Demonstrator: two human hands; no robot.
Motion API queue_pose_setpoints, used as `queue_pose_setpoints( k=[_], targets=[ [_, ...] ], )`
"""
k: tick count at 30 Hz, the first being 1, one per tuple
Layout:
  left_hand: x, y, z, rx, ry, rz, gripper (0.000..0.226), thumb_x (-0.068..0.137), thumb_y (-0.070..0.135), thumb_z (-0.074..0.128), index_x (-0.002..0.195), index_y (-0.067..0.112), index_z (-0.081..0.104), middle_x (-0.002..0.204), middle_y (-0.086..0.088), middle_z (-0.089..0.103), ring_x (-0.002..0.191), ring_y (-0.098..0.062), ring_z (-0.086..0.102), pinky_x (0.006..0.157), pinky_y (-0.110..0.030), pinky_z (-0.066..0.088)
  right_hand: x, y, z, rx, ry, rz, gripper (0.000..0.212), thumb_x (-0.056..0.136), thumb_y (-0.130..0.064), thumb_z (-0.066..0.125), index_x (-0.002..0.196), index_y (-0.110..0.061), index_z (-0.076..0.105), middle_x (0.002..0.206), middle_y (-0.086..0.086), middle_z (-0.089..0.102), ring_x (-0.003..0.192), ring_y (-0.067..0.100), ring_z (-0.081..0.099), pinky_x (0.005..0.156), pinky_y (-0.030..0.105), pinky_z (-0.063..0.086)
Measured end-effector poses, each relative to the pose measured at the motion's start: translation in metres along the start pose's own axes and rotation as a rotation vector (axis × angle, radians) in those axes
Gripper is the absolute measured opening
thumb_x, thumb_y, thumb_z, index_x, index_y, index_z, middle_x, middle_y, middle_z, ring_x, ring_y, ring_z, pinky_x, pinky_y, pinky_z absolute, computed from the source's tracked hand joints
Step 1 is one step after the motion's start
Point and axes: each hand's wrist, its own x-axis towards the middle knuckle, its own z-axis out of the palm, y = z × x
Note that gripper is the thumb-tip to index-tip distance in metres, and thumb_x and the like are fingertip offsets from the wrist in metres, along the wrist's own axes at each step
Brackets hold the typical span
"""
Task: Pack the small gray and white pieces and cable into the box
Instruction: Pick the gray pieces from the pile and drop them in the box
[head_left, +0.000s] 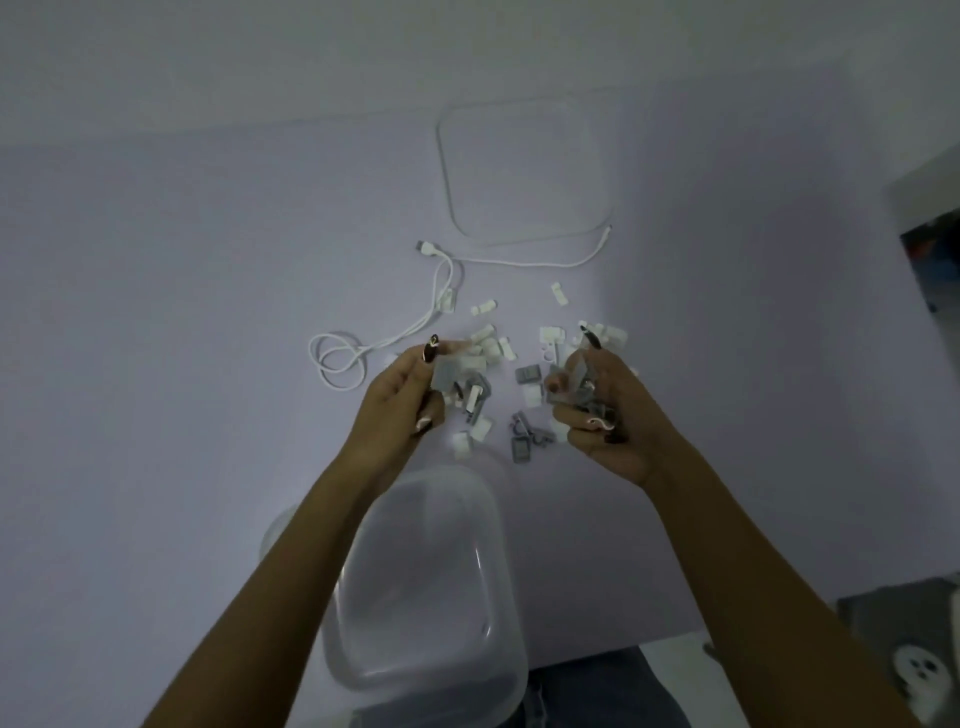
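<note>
Hands over scatter: your left hand (415, 387) pinches gray piece, right hand (589, 410) cups gray handful, likely w/ empty box (363, 670) near your body for quick drop; cable (431, 306) lies beyond, lid (524, 171) farther back.

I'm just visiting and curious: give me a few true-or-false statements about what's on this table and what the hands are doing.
1. The clear plastic box already holds the pieces. False: it looks empty.
2. The white cable lies on the table, outside the box. True.
3. The right hand holds several small gray pieces. True.
4. The left hand is empty. False: its fingers hold a pale gray piece.
5. The square translucent lid sits on the box. False: it lies apart, beyond the cable.
</note>
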Motion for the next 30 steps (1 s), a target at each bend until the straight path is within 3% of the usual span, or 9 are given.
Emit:
queue_pose_setpoints(
  k=[3, 5, 8, 11, 15, 18, 21, 25, 30],
  targets=[
    [-0.001, -0.001, 0.003, -0.358, -0.063, -0.151, 0.033, 0.101, 0.027, 0.040, 0.093, 0.011, 0.068, 0.063, -0.002, 0.043, 0.039, -0.007, 0.025, 0.049, -0.023, 0.017, 0.003, 0.008, 0.003, -0.095, 0.110, -0.010, 0.023, 0.094, -0.021, 0.047, 0.072, -0.019, 0.054, 0.077, 0.003, 0.064, 0.036, 0.007, 0.035, 0.034, 0.014, 0.022],
    [0.001, 0.003, 0.005, -0.516, -0.138, -0.210, 0.042, 0.099, 0.040, 0.037, 0.080, 0.012, 0.064, 0.067, -0.001, 0.051, 0.037, -0.006, 0.029, 0.049, -0.024, 0.013, 0.008, 0.009, 0.003, -0.233, 0.197, -0.036, 0.019, 0.094, -0.008, 0.049, 0.078, -0.020, 0.048, 0.072, 0.008, 0.060, 0.038, 0.012, 0.036, 0.035, 0.017, 0.023],
    [0.009, 0.010, 0.008, -0.476, -0.139, -0.218, 0.034, 0.095, 0.037, 0.043, 0.071, 0.014, 0.049, 0.065, -0.001, 0.050, 0.035, -0.006, 0.028, 0.045, -0.022, 0.014, 0.018, 0.003, 0.000, -0.871, 0.397, -0.209, 0.010, 0.092, -0.012, 0.056, 0.090, -0.020, 0.052, 0.065, 0.008, 0.062, 0.044, 0.018, 0.046, 0.040, 0.024, 0.033],
    [0.023, 0.010, 0.006, 0.188, 0.033, -0.012, 0.022, 0.097, 0.018, 0.047, 0.075, 0.014, 0.050, 0.060, 0.001, 0.053, 0.040, -0.010, 0.039, 0.046, -0.022, 0.031, 0.027, -0.002, -0.002, -1.547, 0.401, -0.327, 0.015, 0.091, -0.027, 0.059, 0.105, -0.027, 0.054, 0.069, 0.005, 0.065, 0.059, 0.020, 0.061, 0.052, 0.033, 0.047],
    [0.037, 0.000, -0.001, 1.100, 0.008, 0.231, 0.007, 0.095, 0.025, 0.049, 0.099, 0.020, 0.052, 0.073, -0.003, 0.061, 0.066, -0.026, 0.059, 0.061, -0.032, 0.044, 0.041, -0.003, 0.001, -1.974, 0.372, -0.320, 0.023, 0.096, -0.032, 0.052, 0.117, -0.023, 0.047, 0.071, -0.004, 0.054, 0.062, 0.018, 0.054, 0.053, 0.028, 0.041],
    [0.039, -0.008, 0.008, 1.426, -0.060, 0.240, 0.019, 0.094, 0.022, 0.048, 0.112, 0.018, 0.045, 0.095, -0.011, 0.064, 0.079, -0.033, 0.062, 0.061, -0.035, 0.043, 0.048, -0.001, 0.001, -2.088, 0.391, -0.285, 0.016, 0.097, -0.028, 0.047, 0.110, -0.019, 0.046, 0.075, 0.001, 0.058, 0.064, 0.024, 0.057, 0.053, 0.031, 0.042],
    [0.038, -0.010, 0.018, 1.490, -0.026, 0.261, 0.022, 0.094, 0.021, 0.047, 0.116, 0.017, 0.044, 0.096, -0.011, 0.065, 0.080, -0.033, 0.062, 0.059, -0.033, 0.041, 0.055, 0.004, 0.002, -2.206, 0.394, -0.302, 0.011, 0.096, -0.024, 0.046, 0.104, -0.015, 0.047, 0.082, 0.008, 0.065, 0.068, 0.028, 0.061, 0.054, 0.032, 0.042],
    [0.039, -0.010, 0.013, 1.178, 0.010, 0.280, 0.013, 0.093, 0.020, 0.052, 0.103, 0.014, 0.055, 0.088, -0.008, 0.065, 0.078, -0.026, 0.061, 0.061, -0.029, 0.038, 0.061, 0.001, 0.004, -2.211, 0.399, -0.248, 0.016, 0.096, -0.026, 0.048, 0.099, -0.011, 0.052, 0.087, 0.008, 0.065, 0.075, 0.027, 0.062, 0.056, 0.030, 0.038],
    [0.036, -0.002, 0.012, 0.762, -0.030, 0.187, 0.029, 0.093, 0.030, 0.057, 0.074, 0.010, 0.050, 0.062, 0.007, 0.052, 0.054, -0.001, 0.046, 0.054, -0.016, 0.034, 0.055, -0.021, 0.013, -1.657, 0.378, -0.143, 0.031, 0.091, -0.030, 0.059, 0.077, -0.003, 0.060, 0.064, 0.005, 0.058, 0.052, 0.017, 0.051, 0.044, 0.020, 0.035]
  ],
)
